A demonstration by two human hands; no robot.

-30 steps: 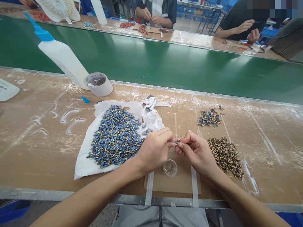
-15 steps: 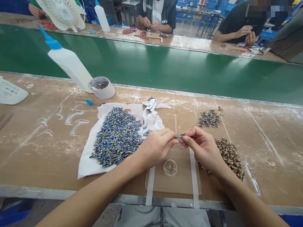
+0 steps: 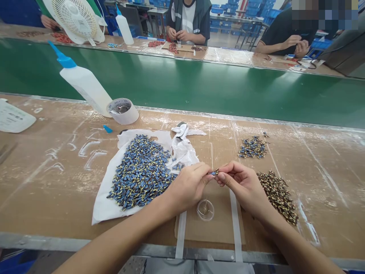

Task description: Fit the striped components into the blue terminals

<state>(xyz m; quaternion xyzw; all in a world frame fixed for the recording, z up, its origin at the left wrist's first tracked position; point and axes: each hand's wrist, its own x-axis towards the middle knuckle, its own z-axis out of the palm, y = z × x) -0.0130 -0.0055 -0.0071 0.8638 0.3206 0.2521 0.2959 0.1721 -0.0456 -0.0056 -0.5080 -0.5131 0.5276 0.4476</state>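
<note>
Between my two hands is a small blue, dark and yellow piece (image 3: 213, 173), pinched at both ends by the fingertips. My left hand (image 3: 191, 184) closes on its blue end, and my right hand (image 3: 239, 182) grips the other end, where a bit of yellow and dark shows. Below them stands a small clear cup (image 3: 205, 210) with a thin stick in it. To the left, a big pile of blue and yellow pieces (image 3: 139, 171) lies on a white cloth (image 3: 102, 205). Beside my right hand is a heap of dark and cream pieces (image 3: 276, 194); beyond it, a smaller pile of joined-looking pieces (image 3: 252, 147).
A white squeeze bottle (image 3: 85, 85) with a blue tip leans by a tape roll (image 3: 124, 112). A blue cap (image 3: 107, 129) lies nearby; another container (image 3: 15, 117) is at far left. Across the green belt (image 3: 171, 80), co-workers sit near a fan (image 3: 75, 19).
The small piece is pressed closer between my fingertips, with less of it showing. My hands have come slightly nearer each other, and the whole view has shifted a little downward.
</note>
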